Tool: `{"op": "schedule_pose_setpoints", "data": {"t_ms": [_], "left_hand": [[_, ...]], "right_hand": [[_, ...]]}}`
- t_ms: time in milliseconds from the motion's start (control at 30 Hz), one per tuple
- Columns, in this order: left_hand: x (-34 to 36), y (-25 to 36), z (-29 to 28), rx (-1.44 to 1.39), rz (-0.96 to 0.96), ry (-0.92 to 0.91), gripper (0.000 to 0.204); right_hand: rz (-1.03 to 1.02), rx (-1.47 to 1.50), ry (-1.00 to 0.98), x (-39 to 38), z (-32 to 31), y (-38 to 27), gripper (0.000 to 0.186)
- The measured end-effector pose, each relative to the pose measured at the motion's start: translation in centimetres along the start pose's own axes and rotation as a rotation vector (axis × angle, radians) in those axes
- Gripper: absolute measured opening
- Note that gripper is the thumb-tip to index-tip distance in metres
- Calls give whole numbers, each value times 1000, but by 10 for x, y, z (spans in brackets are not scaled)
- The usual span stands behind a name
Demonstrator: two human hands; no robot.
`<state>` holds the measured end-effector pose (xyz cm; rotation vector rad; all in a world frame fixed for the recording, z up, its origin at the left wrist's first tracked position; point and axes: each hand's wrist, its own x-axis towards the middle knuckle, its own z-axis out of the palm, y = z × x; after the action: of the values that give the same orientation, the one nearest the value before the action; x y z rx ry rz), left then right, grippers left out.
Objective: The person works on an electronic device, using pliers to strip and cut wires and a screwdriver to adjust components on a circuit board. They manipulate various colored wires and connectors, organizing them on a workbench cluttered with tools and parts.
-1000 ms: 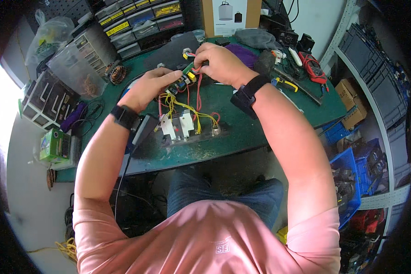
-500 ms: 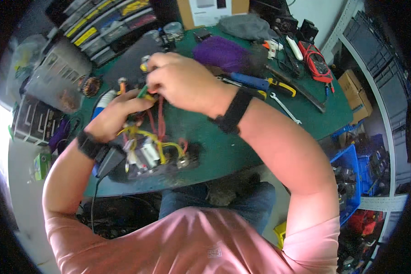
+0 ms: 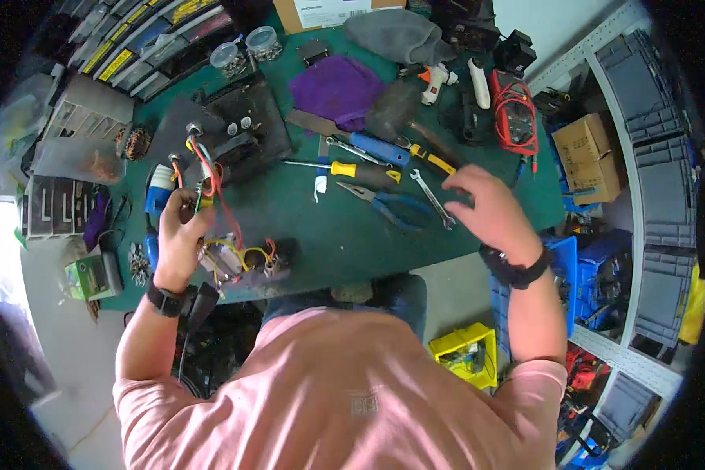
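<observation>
My left hand [image 3: 182, 235] is closed on a small circuit board [image 3: 200, 189] with red, yellow and blue wires. Below it sits a metal assembly [image 3: 231, 262] with yellow and red leads. A blue-and-white cylindrical object [image 3: 159, 188] is just left of the board. My right hand [image 3: 482, 205] is open at the right, fingers spread and slightly curled, holding nothing. Just left of it lies a wrench [image 3: 432, 200], then blue-handled pliers [image 3: 392, 210] and a yellow screwdriver [image 3: 356, 172].
Behind are a black plate [image 3: 251, 110], a purple cloth [image 3: 329, 86], a hammer [image 3: 392, 113] and a red multimeter [image 3: 511, 113]. Small drawers [image 3: 133, 47] stand back left. Right of the desk [image 3: 329, 243] are shelving [image 3: 642, 172], cardboard boxes [image 3: 583, 160] and a yellow bin [image 3: 462, 352].
My right hand has left the board and moved right toward the tools, its fingers opening. My left hand and the board have shifted left and lower in view.
</observation>
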<state>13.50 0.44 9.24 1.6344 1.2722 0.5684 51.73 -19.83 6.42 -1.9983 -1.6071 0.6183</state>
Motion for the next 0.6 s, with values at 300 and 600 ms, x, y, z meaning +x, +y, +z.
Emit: {"op": "schedule_pose_setpoints", "data": {"t_ms": [300,600], "left_hand": [[-5,14,-14,-20,-135,-149,35],[10,10,-18,223,-62,-193,44]], "right_hand": [[-99,-14,19,-2,40,-19,28],[-91,-69,4,58,37,-22,17]]}}
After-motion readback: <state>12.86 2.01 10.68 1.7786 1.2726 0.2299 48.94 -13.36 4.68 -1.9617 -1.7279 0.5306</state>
